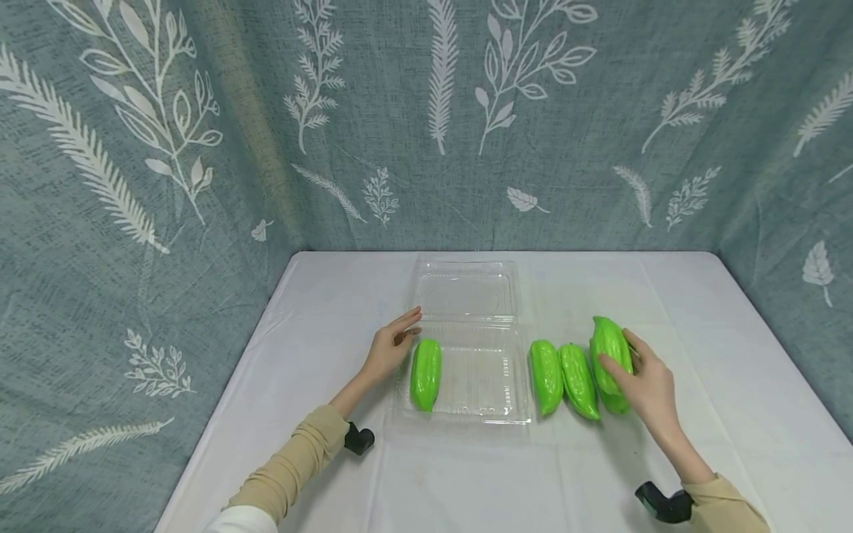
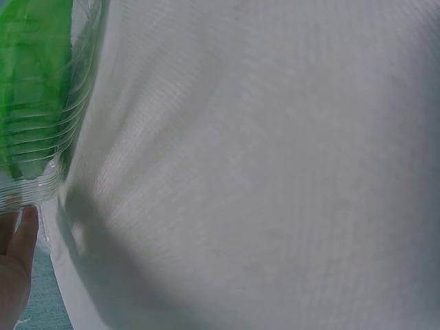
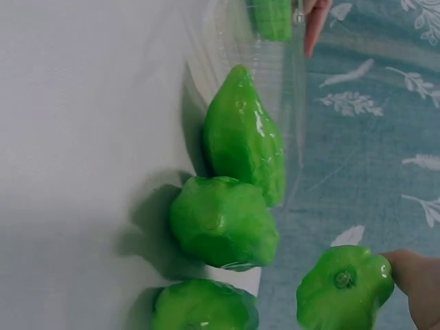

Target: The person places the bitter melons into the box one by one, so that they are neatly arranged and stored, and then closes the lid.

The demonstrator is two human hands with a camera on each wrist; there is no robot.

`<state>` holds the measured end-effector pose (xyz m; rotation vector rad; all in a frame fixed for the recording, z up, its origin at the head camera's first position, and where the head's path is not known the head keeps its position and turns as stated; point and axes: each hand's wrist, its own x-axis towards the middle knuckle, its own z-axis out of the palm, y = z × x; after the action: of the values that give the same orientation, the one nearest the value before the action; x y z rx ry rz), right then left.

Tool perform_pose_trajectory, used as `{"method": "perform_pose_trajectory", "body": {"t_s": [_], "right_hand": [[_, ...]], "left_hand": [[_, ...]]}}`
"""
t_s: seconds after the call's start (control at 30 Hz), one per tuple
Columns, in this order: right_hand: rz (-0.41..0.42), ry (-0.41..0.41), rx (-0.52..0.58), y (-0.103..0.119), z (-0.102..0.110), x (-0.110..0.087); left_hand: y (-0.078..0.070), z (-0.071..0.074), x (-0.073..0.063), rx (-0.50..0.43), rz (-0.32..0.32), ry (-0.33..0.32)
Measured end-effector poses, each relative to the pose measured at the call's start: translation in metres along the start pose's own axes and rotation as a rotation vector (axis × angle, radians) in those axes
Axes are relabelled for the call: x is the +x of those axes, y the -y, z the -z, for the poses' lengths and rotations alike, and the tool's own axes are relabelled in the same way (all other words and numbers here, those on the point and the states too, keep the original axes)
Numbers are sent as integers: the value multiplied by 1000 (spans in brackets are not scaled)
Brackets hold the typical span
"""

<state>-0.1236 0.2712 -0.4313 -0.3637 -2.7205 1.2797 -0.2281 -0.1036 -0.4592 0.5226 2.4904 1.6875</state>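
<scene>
Raised above the table, a glossy green bitter melon (image 1: 608,348) is pinched between the thumb and fingers of my right hand (image 1: 649,385). Three more bitter melons lie side by side to the container's right; the farthest right one (image 1: 614,403) is partly hidden below the held one. Another bitter melon (image 1: 426,375) sits at the left side of the open clear plastic container (image 1: 476,418). My left hand (image 1: 389,346) touches the container's left edge near the hinge with fairly straight fingers. In the left wrist view, its fingertips (image 2: 27,218) meet the ribbed plastic wall.
The container's lid (image 1: 466,289) lies folded back toward the far side of the white-covered table (image 1: 466,481). Patterned blue-green cloth (image 1: 400,185) hangs behind and beside the table. Each wrist carries a black device (image 1: 360,438).
</scene>
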Motion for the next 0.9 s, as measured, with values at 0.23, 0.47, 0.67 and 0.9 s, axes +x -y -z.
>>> {"method": "perform_pose_trajectory", "body": {"t_s": [0.23,0.47,0.67,0.9], "right_hand": [[25,-59,39,4,1,1],[8,-109,86,8,4,2],[1,-114,106,10,3,3],[-8,-104,147,14,-2,3]], "left_hand": [[0,1,1,-4,10,3],[0,1,1,-1,4,5],[0,2,1,-5,-2,4],[1,1,2,-3,5,6]]}}
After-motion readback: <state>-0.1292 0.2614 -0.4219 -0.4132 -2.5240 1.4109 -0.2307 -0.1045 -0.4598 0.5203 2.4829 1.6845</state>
